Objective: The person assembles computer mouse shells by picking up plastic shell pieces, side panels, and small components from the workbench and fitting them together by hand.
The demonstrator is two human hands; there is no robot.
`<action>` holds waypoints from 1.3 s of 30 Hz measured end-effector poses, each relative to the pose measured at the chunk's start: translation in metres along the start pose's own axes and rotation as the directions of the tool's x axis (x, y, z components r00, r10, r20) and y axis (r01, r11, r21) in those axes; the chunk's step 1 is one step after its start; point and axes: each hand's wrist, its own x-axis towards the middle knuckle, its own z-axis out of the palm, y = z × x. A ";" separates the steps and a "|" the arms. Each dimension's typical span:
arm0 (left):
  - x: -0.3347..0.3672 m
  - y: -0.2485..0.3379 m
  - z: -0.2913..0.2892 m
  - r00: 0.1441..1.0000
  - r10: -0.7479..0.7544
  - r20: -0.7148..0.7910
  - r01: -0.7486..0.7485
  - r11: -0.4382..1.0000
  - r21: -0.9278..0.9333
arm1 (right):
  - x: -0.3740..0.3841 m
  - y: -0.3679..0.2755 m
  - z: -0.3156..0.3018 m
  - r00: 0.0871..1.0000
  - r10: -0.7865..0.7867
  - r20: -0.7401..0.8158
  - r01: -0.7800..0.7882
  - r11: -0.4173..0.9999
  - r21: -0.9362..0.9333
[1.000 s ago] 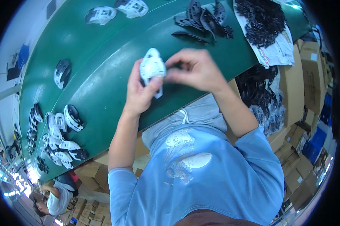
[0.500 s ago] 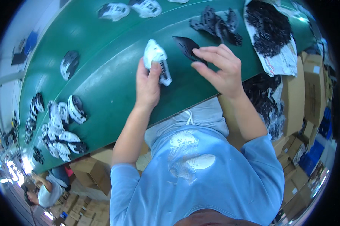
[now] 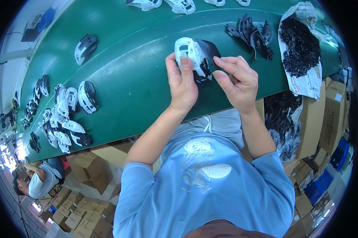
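Observation:
Over the green table [image 3: 131,91] my left hand [image 3: 183,87] is closed on a white curved plastic shell [image 3: 185,47] with slots and black parts along one side. Its thumb presses on the shell's face. Between the fingers and thumb of my right hand [image 3: 239,79] is the end of a black curved plastic panel [image 3: 207,49]. The panel lies along the shell's right edge; whether it is seated there I cannot tell. A small pile of similar black panels [image 3: 252,35] sits beyond my right hand.
A white sack [image 3: 305,85] heaped with small black parts [image 3: 299,47] lies at the right. White-and-black shells [image 3: 60,119] are piled at the left, with more along the far side. Cardboard boxes [image 3: 331,115] stand right of the table. Another person [image 3: 44,178] sits at the lower left.
My hands have come together, bringing the black panel from apart to against the white shell. The shell has turned to show its slotted face. The whole view has shifted slightly.

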 end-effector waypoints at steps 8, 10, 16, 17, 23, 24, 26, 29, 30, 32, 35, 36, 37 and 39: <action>-0.001 -0.003 -0.002 0.996 0.090 0.015 -0.091 0.970 0.223 | 0.001 0.017 0.008 0.989 -0.131 0.073 0.138 0.985 -0.103; -0.001 -0.001 0.001 0.996 0.088 0.014 -0.089 0.956 0.278 | -0.004 0.023 0.011 0.992 -0.109 0.065 0.115 0.988 -0.099; -0.009 0.011 -0.009 0.953 -0.302 0.021 0.303 0.948 -0.101 | -0.006 0.017 0.016 0.974 -0.186 0.127 0.206 0.964 -0.166; -0.007 0.022 -0.011 0.928 -0.354 0.116 0.371 0.900 -0.228 | -0.005 0.018 0.015 0.972 -0.179 0.150 0.208 0.956 -0.208; 0.006 0.040 -0.042 0.853 0.206 0.481 -0.523 0.317 0.791 | -0.007 0.040 0.007 0.965 -0.086 0.250 0.167 0.930 -0.326; 0.017 0.043 -0.034 0.750 0.347 0.563 -0.635 0.139 0.760 | -0.003 0.038 0.009 0.946 -0.103 0.306 0.198 0.935 -0.296; 0.043 0.038 -0.036 0.675 0.172 0.717 -0.736 0.106 0.668 | -0.002 0.033 0.019 0.938 -0.109 0.329 0.221 0.920 -0.323; 0.061 0.030 -0.029 0.552 0.027 0.833 -0.832 0.086 0.549 | -0.012 0.035 0.020 0.956 -0.083 0.281 0.181 0.922 -0.342; 0.065 0.027 -0.027 0.537 0.059 0.841 -0.843 0.081 0.532 | -0.015 0.036 0.020 0.967 -0.080 0.241 0.160 0.930 -0.330; 0.069 0.023 -0.024 0.518 0.089 0.851 -0.855 0.083 0.512 | -0.019 0.039 0.022 0.971 -0.087 0.223 0.154 0.940 -0.305; 0.070 0.023 -0.024 0.552 0.075 0.830 -0.833 0.084 0.547 | -0.016 0.042 0.022 0.973 -0.067 0.219 0.124 0.958 -0.259; 0.073 0.024 -0.022 0.530 0.089 0.843 -0.848 0.067 0.526 | -0.016 0.041 0.022 0.970 -0.046 0.237 0.104 0.965 -0.239; 0.074 0.025 -0.021 0.508 0.103 0.855 -0.861 0.048 0.506 | -0.019 0.040 0.022 0.970 -0.042 0.238 0.100 0.966 -0.238; 0.077 0.021 -0.020 0.502 0.126 0.855 -0.864 0.030 0.503 | -0.015 0.045 0.020 0.970 -0.047 0.239 0.103 0.969 -0.226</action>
